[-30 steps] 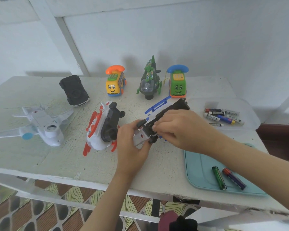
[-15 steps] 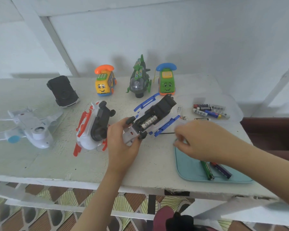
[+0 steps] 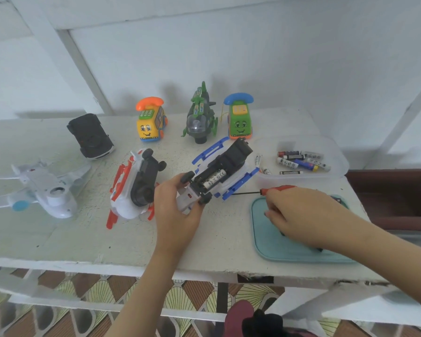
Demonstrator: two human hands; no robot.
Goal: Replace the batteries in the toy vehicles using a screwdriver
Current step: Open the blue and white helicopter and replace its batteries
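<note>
My left hand grips the front end of a blue and white toy vehicle that lies upside down. Its battery bay is uncovered, with a white battery showing inside. A red-handled screwdriver lies on the table just right of the toy, its tip pointing at it. My right hand hovers over the teal tray, fingers bent downward, its upper edge against the screwdriver handle. The tray's batteries are mostly hidden under that hand.
A clear tub at the right holds several loose batteries. Other toys stand around: a red and white vehicle, white plane, black car, yellow phone car, green helicopter, green phone car.
My right hand left the toy's underside and moved right and down over the teal tray. The battery bay came into view. My left hand kept its hold on the toy.
</note>
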